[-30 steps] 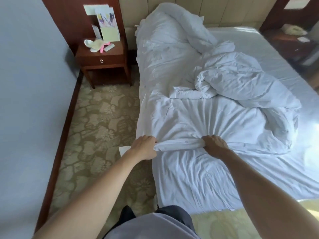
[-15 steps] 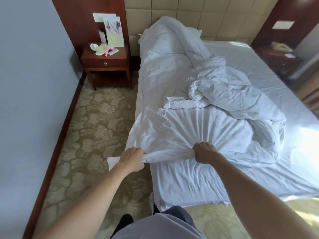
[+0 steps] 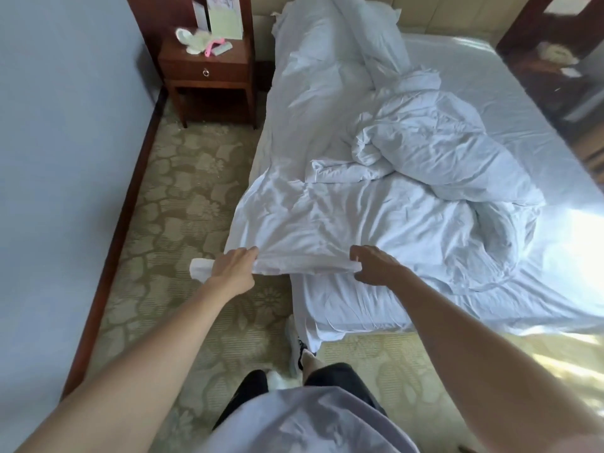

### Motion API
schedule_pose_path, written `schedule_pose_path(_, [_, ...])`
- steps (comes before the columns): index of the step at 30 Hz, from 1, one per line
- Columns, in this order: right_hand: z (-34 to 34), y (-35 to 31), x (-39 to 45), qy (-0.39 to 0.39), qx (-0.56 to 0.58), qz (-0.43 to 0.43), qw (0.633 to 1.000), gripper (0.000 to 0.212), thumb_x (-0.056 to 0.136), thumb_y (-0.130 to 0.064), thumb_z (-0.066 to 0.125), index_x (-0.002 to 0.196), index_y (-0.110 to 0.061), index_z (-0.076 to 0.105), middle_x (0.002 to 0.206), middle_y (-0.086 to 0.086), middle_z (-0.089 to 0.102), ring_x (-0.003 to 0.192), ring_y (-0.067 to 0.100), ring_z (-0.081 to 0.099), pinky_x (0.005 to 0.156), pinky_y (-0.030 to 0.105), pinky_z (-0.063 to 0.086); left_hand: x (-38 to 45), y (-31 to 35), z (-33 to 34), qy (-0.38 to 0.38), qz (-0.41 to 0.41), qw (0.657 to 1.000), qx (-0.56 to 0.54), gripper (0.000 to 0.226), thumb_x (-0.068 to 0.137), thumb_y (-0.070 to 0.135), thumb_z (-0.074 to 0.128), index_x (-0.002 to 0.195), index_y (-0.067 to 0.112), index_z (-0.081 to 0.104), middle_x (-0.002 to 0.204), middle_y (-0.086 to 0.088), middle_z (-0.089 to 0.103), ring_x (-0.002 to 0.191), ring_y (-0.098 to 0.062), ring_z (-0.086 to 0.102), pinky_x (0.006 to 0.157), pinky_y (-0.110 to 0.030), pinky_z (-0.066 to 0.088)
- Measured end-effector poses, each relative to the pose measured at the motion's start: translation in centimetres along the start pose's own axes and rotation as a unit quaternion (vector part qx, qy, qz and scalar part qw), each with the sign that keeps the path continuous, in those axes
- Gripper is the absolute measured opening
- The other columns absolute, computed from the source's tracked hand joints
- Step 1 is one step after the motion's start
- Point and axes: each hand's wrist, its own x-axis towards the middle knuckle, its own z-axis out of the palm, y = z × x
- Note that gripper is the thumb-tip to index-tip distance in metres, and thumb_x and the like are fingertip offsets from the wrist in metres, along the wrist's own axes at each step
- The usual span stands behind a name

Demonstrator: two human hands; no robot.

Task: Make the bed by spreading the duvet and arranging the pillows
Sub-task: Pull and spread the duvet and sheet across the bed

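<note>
gripping the bunched near edge of the white duvet (image 3: 376, 223), the left hand (image 3: 233, 273) and right hand (image 3: 376, 266) hold it over the bed's (image 3: 490, 103) foot corner; the rest lies crumpled mid-mattress.

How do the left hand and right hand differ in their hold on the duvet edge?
The left hand grips the duvet at its corner, out over the carpet beside the bed; the right hand holds the edge over the mattress. The left hand's fingers are wrapped round bunched cloth, with a tail of fabric sticking out behind; the right hand's fingers are curled over the rolled hem. Both hold the same edge.
</note>
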Motion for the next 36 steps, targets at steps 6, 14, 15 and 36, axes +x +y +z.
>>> schedule_pose_path(6, [1.5,1.8,-1.6,0.023,0.078,0.036,0.996,0.008,0.086,-0.018,0.060,0.093,-0.021,0.061,0.095,0.000,0.064,0.090,0.022,0.063,0.075,0.030,0.050,-0.5,1.1,-0.1,-0.047,-0.003,0.999,-0.002,0.014,0.089,0.010,0.049,0.097,0.021,0.049,0.105,0.002,0.056,0.083,-0.022,0.053,0.064,-0.033,0.038])
schedule_pose_path(14, [0.9,7.2,-3.0,-0.014,0.067,0.049,0.996,0.014,0.086,-0.019,0.057,0.075,-0.028,0.055,0.089,0.003,0.065,0.086,0.024,0.066,0.079,0.036,0.056,0.2,6.3,1.1,-0.107,0.003,0.993,-0.047,0.007,0.094,0.018,0.048,0.096,0.019,0.055,0.096,0.001,0.053,0.088,-0.021,0.056,0.079,-0.040,0.049])
schedule_pose_path(15, [0.8,8.0,-3.1,-0.018,0.068,0.050,0.996,0.011,0.086,-0.019,0.057,0.077,-0.026,0.057,0.090,0.005,0.067,0.084,0.024,0.066,0.078,0.036,0.057,0.4,7.2,1.2,-0.110,0.006,0.993,-0.045,0.008,0.095,0.019,0.048,0.097,0.019,0.055,0.096,0.001,0.053,0.088,-0.021,0.056,0.077,-0.039,0.048])
schedule_pose_path(36, [-4.3,42.0,-12.5,-0.009,0.042,0.176,0.984,0.021,0.090,-0.033,0.058,0.105,-0.020,0.065,0.120,0.012,0.060,0.109,0.033,0.060,0.089,0.035,0.049,11.6,44.2,2.7,-0.149,0.117,0.982,0.012,0.010,0.094,0.018,0.045,0.097,0.018,0.054,0.106,-0.004,0.056,0.093,-0.025,0.056,0.076,-0.035,0.045])
